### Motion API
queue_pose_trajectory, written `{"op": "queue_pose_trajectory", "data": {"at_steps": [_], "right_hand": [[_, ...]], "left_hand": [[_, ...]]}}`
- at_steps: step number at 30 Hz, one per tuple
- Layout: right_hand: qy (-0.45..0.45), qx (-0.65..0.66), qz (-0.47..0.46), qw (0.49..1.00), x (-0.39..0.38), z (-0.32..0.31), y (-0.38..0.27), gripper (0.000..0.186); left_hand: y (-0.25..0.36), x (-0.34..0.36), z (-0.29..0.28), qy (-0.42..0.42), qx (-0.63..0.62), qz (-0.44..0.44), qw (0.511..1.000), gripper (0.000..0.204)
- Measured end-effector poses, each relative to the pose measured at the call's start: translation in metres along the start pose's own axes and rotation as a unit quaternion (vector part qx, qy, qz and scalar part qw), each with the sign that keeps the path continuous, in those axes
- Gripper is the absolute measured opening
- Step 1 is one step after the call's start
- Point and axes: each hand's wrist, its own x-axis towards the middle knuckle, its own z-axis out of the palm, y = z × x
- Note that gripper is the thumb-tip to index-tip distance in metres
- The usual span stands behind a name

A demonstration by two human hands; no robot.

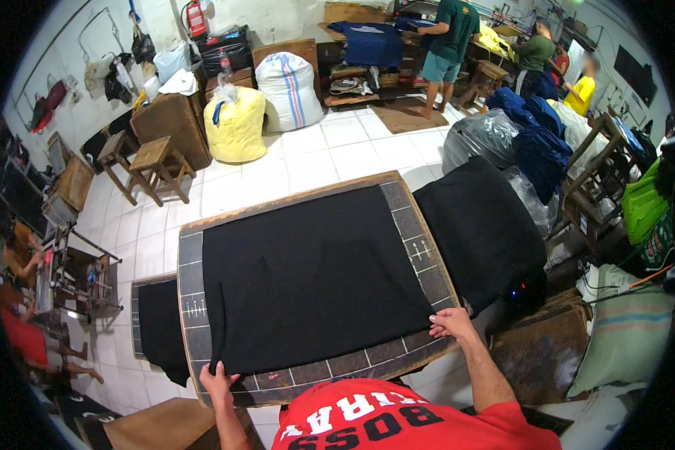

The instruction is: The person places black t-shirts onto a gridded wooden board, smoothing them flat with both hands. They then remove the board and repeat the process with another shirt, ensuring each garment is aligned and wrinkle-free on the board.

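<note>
A black fabric panel [307,277] lies flat on a wooden board [420,255] with marked grid strips along its sides and near edge. My left hand [220,382] grips the near left corner of the panel between thumb and fingers. My right hand [450,322] pinches the near right corner at the board's edge. More black fabric [480,225] lies beyond the board's right side, and a smaller board with black cloth [161,322] sits lower at the left.
Stools [161,165], a yellow sack [235,127] and a white sack [289,94] stand across the tiled floor. Navy bundles and plastic bags [540,150] pile at the right. Co-workers [446,52] stand at the back; others [26,322] are at the far left.
</note>
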Motion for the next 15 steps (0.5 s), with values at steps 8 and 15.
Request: {"op": "queue_pose_trajectory", "data": {"at_steps": [8, 15], "right_hand": [[0.018, -0.035, -0.009, 0.999, -0.004, -0.019, -0.012, 0.028], [0.027, -0.042, -0.006, 0.999, -0.006, -0.017, -0.014, 0.024]], "left_hand": [[0.002, -0.019, 0.015, -0.015, -0.001, -0.012, 1.0, 0.022], [0.005, -0.016, 0.022, 0.052, 0.159, 0.037, 0.985, 0.028]]}}
